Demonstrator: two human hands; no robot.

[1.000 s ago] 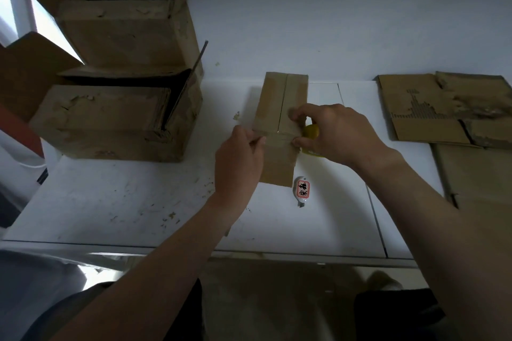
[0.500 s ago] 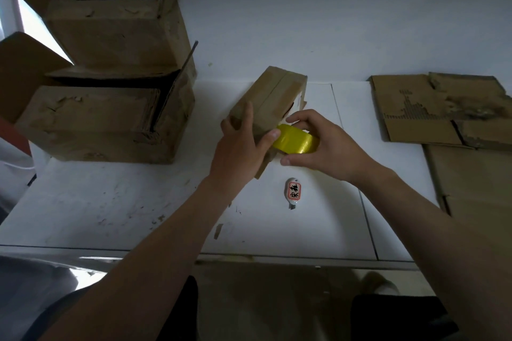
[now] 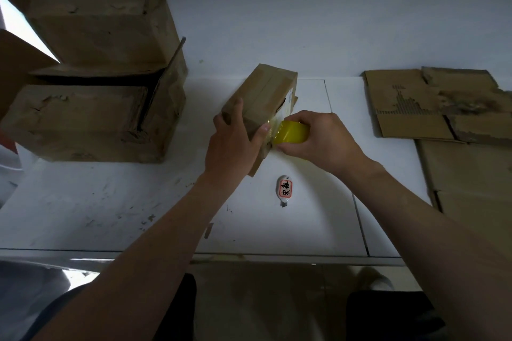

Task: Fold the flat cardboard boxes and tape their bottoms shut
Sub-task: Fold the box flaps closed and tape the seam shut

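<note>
The small cardboard box (image 3: 260, 94) stands tilted on the white tabletop (image 3: 138, 202), resting on a lower edge, with its seamed face turned up and to the left. The left hand (image 3: 232, 144) grips its near end: the fingers (image 3: 238, 108) lie curled over the top face and the thumb presses at the corner. The right hand (image 3: 321, 141) holds a yellow tape roll (image 3: 291, 133), fingers wrapped round its rim, and sets it against the box's near right corner. A short glossy stretch of tape seems to run from the roll onto the cardboard.

The box looks empty and so should be light, easy to tip or slide with one hand. Its corrugated walls are likely stiff along the creases but will dent if squeezed mid-panel, so the best hold is at the corners and edges, where the left hand has it. The flaps probably spring apart unless pressed flat while tape goes across. The tape itself is thin and sticky and will wrinkle if it goes slack; the roll is rigid and safe to grip hard.

A small white box cutter (image 3: 285, 191) lies on the tabletop near the box, touched by neither hand. Flat cardboard sheets (image 3: 410, 108) wait at the right, and larger open cartons (image 3: 91, 108) are stacked at the left
</note>
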